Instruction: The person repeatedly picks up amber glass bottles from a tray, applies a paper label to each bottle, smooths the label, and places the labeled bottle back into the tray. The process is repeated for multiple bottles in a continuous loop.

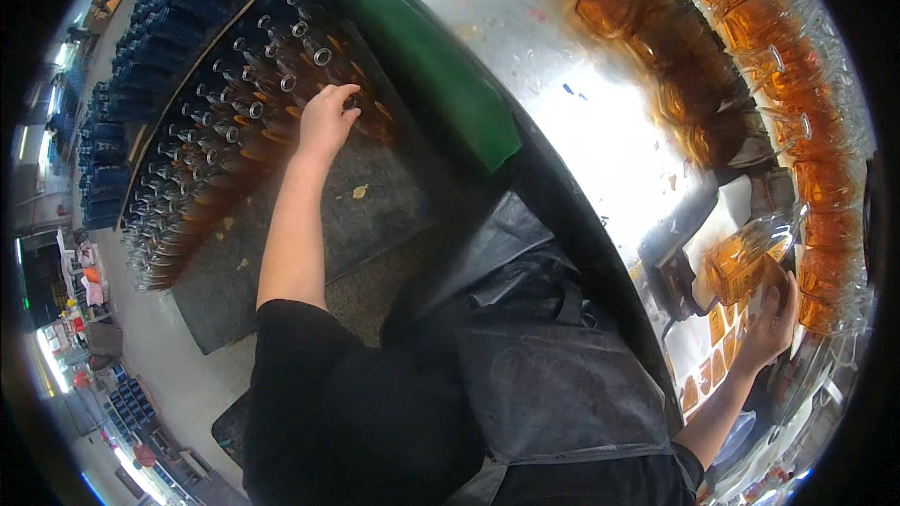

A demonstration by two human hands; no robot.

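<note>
My left hand (328, 121) reaches to the floor-side mat at the left, its thumb and fingers curled around the neck of a glass bottle (376, 128) with an amber lower part. That bottle stands at the near end of rows of similar clear and amber bottles (232, 133). At the right, my right hand (773, 316) is by a tilted glass bottle (735, 263) of amber colour and holds it low down, fingers partly hidden. Beneath it lies a white sheet of amber printed labels (718, 358).
A shiny metal table (548, 105) carries amber bottles (619, 0) and a further row of them (823, 176) at its far side. Green sheet material (436, 70) hangs along its edge. Dark blue containers (112, 154) are stacked at the far left, beyond a dark mat (232, 295).
</note>
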